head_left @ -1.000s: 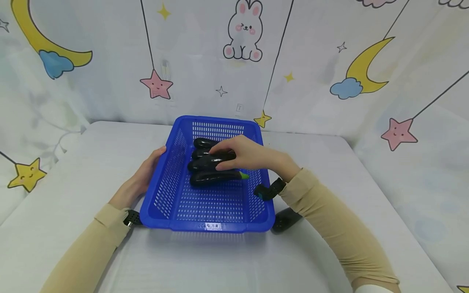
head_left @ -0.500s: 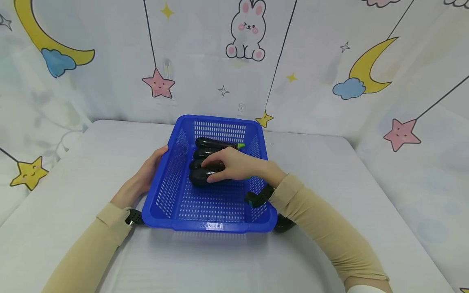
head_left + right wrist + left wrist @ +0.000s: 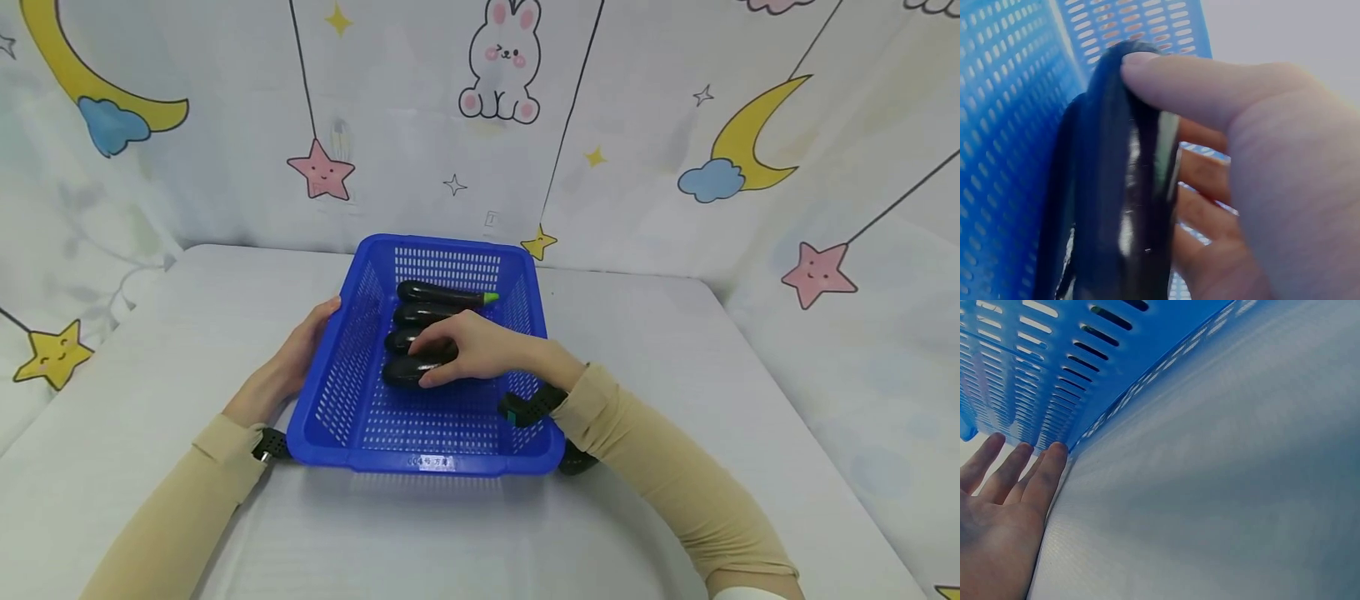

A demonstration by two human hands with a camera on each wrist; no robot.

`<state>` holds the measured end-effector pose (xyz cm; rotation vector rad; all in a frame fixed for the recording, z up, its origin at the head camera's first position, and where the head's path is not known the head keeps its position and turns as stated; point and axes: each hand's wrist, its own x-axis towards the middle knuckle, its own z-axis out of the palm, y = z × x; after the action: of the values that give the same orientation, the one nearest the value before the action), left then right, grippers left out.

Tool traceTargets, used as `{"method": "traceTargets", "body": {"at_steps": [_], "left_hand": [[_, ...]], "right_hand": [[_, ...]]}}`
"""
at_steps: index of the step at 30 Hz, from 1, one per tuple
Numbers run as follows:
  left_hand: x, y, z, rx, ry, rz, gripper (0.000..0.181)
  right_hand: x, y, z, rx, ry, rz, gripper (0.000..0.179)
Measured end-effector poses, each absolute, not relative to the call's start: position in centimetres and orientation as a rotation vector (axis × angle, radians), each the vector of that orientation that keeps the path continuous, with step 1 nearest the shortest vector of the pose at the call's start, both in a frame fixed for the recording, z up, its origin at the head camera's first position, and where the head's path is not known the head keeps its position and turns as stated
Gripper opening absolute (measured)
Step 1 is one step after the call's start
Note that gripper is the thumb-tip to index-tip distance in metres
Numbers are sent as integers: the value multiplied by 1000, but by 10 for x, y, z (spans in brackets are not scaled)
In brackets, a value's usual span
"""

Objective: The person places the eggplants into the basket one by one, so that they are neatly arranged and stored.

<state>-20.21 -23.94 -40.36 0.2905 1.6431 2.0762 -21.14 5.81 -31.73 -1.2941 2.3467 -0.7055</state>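
Note:
In the head view several glossy dark eggplants lie side by side across the blue basket (image 3: 431,442). My right hand (image 3: 480,346) reaches in and grips the nearest eggplant (image 3: 403,372). Its thumb (image 3: 1166,75) lies along one side of the eggplant (image 3: 1125,187) in the right wrist view, with the other fingers on the far side. Behind it lie a partly covered eggplant (image 3: 400,342), another eggplant (image 3: 423,314), and the rearmost eggplant (image 3: 442,294) with a green stem end. My left hand (image 3: 296,354) rests with straight fingers against the basket's left outer wall (image 3: 1047,375).
One more eggplant (image 3: 576,460) lies on the white table (image 3: 660,333) outside the basket's front right corner, partly hidden by the right sleeve. A white cloth backdrop (image 3: 405,100) with cartoon drawings stands behind the table.
My right hand has left the third eggplant from the back and moved nearer, onto the front one. The rearmost eggplant's green stem end has come into view. The left hand stays put.

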Motion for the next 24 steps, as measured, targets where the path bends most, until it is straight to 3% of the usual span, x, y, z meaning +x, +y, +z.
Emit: {"method": "traceTargets", "body": {"at_steps": [24], "left_hand": [[-203,-241,-406,291,1657,2075,75]], "right_hand": [[-205,60,-326,-1336,2290,-620,38]]}}
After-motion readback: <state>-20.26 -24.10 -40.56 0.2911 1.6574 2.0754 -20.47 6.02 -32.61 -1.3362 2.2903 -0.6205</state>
